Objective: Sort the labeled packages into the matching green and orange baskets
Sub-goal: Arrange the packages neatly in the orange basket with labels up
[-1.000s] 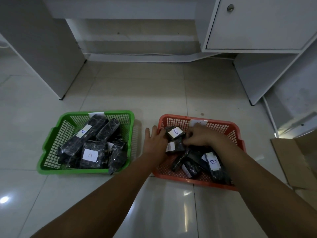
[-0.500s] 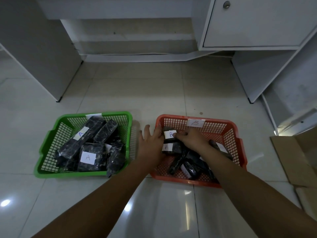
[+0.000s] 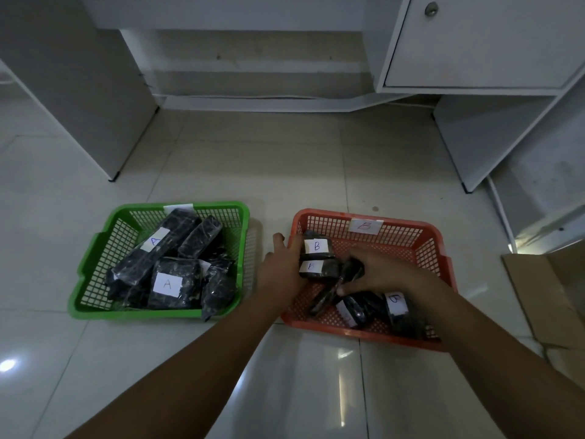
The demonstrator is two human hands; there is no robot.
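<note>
The green basket [image 3: 158, 313] on the left holds several black wrapped packages, two showing white "A" labels [image 3: 167, 283]. To its right, the orange basket [image 3: 332, 224] carries a "B" tag [image 3: 364, 225] on its far wall. Two labelled packages [image 3: 316, 247] lie stacked at the orange basket's left side. More packages lie near its front, one marked "B" [image 3: 399, 308]. My left hand [image 3: 280, 270] straddles the orange basket's left wall, thumb outside and fingers against the stacked packages. Over the basket's middle, my right hand [image 3: 386, 275] grips a dark package [image 3: 351, 270].
Both baskets stand on a glossy tiled floor. A white cabinet [image 3: 474, 42] with a door and angled side panels stands behind on the right, and a desk panel [image 3: 79, 90] behind on the left. An open cardboard box [image 3: 544, 289] lies at the right edge.
My right hand has drawn back from the stacked packages at the orange basket's left toward its middle, closed on a dark package. My left hand stays at the left wall.
</note>
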